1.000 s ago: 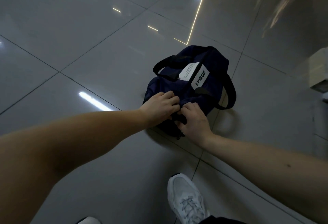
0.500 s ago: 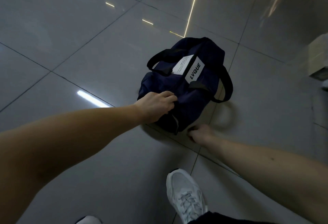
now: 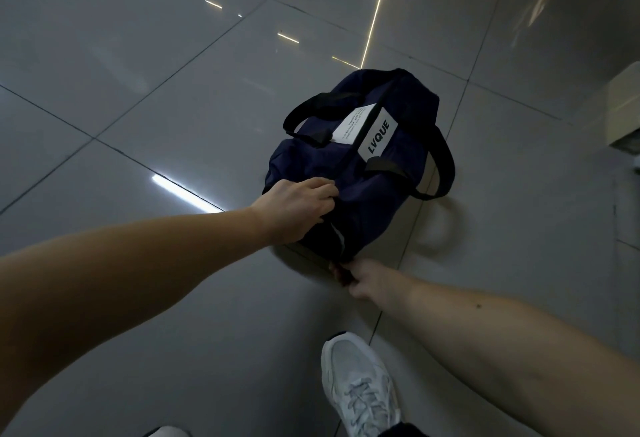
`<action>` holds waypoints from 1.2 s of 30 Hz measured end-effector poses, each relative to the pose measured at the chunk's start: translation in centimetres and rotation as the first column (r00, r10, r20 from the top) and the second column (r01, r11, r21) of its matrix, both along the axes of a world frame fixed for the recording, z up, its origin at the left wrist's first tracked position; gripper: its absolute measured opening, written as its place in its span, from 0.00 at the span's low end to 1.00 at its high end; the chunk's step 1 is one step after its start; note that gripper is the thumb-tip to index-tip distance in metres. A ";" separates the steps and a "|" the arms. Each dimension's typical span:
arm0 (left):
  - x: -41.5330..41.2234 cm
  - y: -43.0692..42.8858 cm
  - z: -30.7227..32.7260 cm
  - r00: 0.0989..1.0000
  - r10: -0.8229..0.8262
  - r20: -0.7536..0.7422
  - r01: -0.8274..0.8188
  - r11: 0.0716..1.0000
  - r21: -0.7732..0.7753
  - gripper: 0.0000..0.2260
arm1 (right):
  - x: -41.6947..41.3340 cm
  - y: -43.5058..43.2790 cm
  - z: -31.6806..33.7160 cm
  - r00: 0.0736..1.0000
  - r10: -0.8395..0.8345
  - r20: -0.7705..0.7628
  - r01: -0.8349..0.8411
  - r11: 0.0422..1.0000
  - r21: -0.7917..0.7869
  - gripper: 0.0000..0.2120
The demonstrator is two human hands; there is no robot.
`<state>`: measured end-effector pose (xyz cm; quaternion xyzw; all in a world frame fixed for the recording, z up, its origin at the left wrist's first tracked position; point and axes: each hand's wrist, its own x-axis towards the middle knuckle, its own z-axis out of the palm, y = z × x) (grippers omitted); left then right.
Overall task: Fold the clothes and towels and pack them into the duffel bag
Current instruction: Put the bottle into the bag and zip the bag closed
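Lettering "LVQUE" shows on the label (image 3: 378, 137) of the navy duffel bag (image 3: 349, 183). Left hand (image 3: 298, 209) clenches its fabric; right hand (image 3: 367, 279), earlier beside the left, now pinches the bag's 6 o'clock end.

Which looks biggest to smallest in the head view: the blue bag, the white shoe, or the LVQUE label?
1. blue bag
2. white shoe, though it is nearer the camera, which flatters it
3. LVQUE label

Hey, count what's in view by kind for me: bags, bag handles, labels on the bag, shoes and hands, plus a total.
Duffel bag: 1
Black handles: 2
White labels: 2
White sneakers: 2, one cut off at the bottom edge
Left hand and right hand, both gripping the bag: 2
Total: 9
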<state>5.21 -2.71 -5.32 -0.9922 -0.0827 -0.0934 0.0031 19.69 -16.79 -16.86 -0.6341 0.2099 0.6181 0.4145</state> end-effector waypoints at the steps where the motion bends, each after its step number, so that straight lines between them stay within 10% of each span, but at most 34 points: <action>1: 0.0 0.0 0.0 1.000 0.000 0.003 0.000 1.000 -0.006 0.08 | 0.0 0.0 -0.1 1.000 -0.010 -0.022 0.010 1.000 -0.015 0.09; 9: -0.1 -0.1 0.0 1.000 0.003 0.024 -0.003 1.000 0.004 0.07 | 0.1 -1.5 1.9 0.892 0.408 0.196 -0.412 0.911 -0.022 0.06; 25: 0.1 -0.2 0.3 0.999 -0.037 -0.016 0.037 0.999 -0.030 0.11 | 1.0 -1.1 12.3 0.751 0.479 0.455 -0.550 0.835 0.029 0.07; 36: -0.4 0.0 0.7 1.000 -0.002 -0.012 0.001 0.999 -0.051 0.22 | 0.3 -0.1 14.8 0.299 0.564 0.770 -0.781 0.608 -0.142 0.13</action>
